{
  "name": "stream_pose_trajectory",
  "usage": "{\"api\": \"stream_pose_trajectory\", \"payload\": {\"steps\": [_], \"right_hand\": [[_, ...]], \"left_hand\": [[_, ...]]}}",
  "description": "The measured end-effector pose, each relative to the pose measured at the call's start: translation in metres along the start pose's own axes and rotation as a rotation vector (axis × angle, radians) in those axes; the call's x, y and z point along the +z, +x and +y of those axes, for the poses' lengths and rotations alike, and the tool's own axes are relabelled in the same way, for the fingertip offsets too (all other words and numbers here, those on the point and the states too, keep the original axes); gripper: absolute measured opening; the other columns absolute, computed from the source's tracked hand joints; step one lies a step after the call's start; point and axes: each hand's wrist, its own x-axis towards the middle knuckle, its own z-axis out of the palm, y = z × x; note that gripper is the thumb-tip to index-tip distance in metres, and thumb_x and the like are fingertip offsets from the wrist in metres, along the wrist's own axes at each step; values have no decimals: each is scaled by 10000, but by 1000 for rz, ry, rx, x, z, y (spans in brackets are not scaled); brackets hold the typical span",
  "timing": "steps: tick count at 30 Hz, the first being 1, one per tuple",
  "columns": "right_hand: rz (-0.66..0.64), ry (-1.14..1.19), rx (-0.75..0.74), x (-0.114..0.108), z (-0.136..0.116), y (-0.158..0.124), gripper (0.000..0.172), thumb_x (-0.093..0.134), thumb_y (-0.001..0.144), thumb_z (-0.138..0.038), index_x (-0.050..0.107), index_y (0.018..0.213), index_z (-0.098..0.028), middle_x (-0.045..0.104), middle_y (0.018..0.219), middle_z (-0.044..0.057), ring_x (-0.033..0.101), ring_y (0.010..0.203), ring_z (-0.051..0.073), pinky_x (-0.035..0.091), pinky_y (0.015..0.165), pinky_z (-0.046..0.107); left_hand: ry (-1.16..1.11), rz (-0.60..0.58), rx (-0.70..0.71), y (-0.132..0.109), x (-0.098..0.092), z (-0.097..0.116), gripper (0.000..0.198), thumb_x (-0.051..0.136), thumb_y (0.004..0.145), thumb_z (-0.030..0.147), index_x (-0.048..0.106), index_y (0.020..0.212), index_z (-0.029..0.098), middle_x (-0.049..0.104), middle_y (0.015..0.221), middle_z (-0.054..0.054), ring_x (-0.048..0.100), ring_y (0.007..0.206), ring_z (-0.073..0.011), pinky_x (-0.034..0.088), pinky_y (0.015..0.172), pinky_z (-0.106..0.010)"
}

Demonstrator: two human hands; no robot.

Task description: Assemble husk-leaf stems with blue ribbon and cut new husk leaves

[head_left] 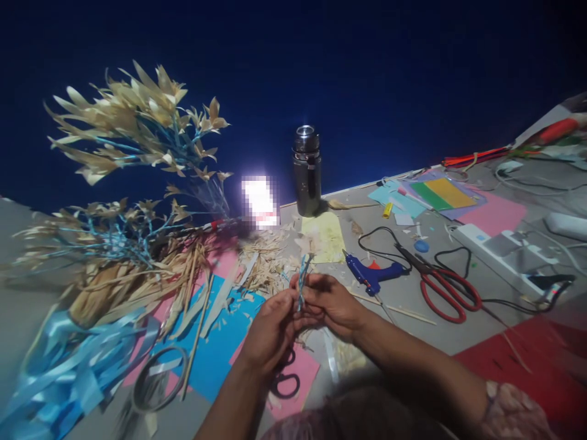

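Both of my hands meet at the middle of the view over the work surface. My left hand (pixel 270 333) and my right hand (pixel 330 302) are closed together on a thin stick wrapped in blue ribbon (pixel 302 278), topped with a dried beige leaf. The stick stands nearly upright between my fingertips. Black-handled scissors (pixel 284 379) lie on pink paper (pixel 293 366) just under my left wrist.
Dried-leaf branches with blue stems (pixel 137 134) and husk strips (pixel 137 287) fill the left, with blue ribbon (pixel 64 366) and a tape roll (pixel 158 379) below. A steel flask (pixel 307 171), blue glue gun (pixel 369 275), red scissors (pixel 444 293), power strip (pixel 499 253) and coloured papers (pixel 440 195) lie right.
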Motion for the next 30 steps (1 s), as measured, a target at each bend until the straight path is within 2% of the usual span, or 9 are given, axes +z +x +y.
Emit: {"api": "stream_pose_trajectory", "payload": {"steps": [3, 6, 10, 14, 21, 23, 27, 28, 30], "right_hand": [[-55, -12, 65, -2, -4, -2, 437, 937, 654, -443, 716, 889, -148, 522, 481, -84, 402, 352, 40, 369, 368, 155], [-99, -39, 119, -3, -5, -4, 483, 926, 658, -472, 725, 937, -133, 589, 485, -48, 484, 332, 72, 370, 320, 146], [-138, -65, 120, -5, -5, -4, 491, 909, 679, -487, 717, 959, -132, 651, 577, -19, 548, 370, 84, 454, 361, 165], [-133, -46, 65, -4, -6, -5, 483, 907, 694, -477, 720, 982, -138, 588, 563, -50, 537, 431, 74, 471, 418, 156], [-122, -120, 1, 0, -5, -6, 436, 883, 712, -505, 710, 904, -153, 607, 703, -9, 550, 539, 98, 474, 479, 195], [-69, -172, -64, -1, 0, -4, 431, 855, 731, -537, 698, 889, -167, 611, 748, 0, 557, 579, 117, 473, 509, 221], [51, -352, -285, -4, 4, 2, 401, 826, 750, -551, 682, 768, -177, 622, 820, 24, 578, 769, 168, 494, 699, 270], [71, -388, -317, -4, 3, 3, 388, 822, 756, -542, 682, 749, -181, 626, 826, 26, 577, 798, 177, 491, 737, 280], [96, -371, -299, -2, -1, 4, 369, 847, 729, -517, 689, 742, -183, 624, 804, 17, 576, 793, 175, 485, 751, 283]], "left_hand": [[-36, -78, -95, 3, -1, -1, 341, 896, 694, 410, 762, 790, 111, 715, 724, -97, 673, 654, -192, 553, 716, -313], [-79, -118, -151, 3, -2, -5, 367, 935, 634, 409, 752, 747, 112, 666, 665, -64, 650, 622, -177, 558, 703, -320], [-109, -121, -144, 2, -4, -9, 380, 940, 623, 426, 716, 704, 130, 609, 637, -30, 594, 602, -146, 523, 655, -294], [-116, -96, -164, 2, -6, -8, 406, 951, 601, 435, 717, 710, 122, 594, 653, -21, 568, 611, -121, 485, 624, -264], [-4, -12, -130, 1, -10, -2, 369, 962, 565, 405, 732, 641, 127, 587, 581, -23, 527, 531, -121, 454, 546, -254], [104, 64, -29, -3, -9, 0, 300, 931, 624, 373, 725, 605, 157, 593, 587, -24, 528, 554, -137, 443, 551, -249], [642, 401, 474, -12, 2, 2, 153, 853, 703, 256, 750, 592, 233, 604, 639, -28, 523, 670, -183, 442, 625, -247], [725, 437, 536, -14, 4, 3, 149, 839, 714, 269, 753, 595, 241, 609, 634, -29, 533, 675, -192, 445, 631, -252], [693, 384, 435, -15, 4, 7, 177, 812, 755, 350, 769, 639, 223, 658, 651, -45, 585, 668, -200, 468, 639, -266]]}}
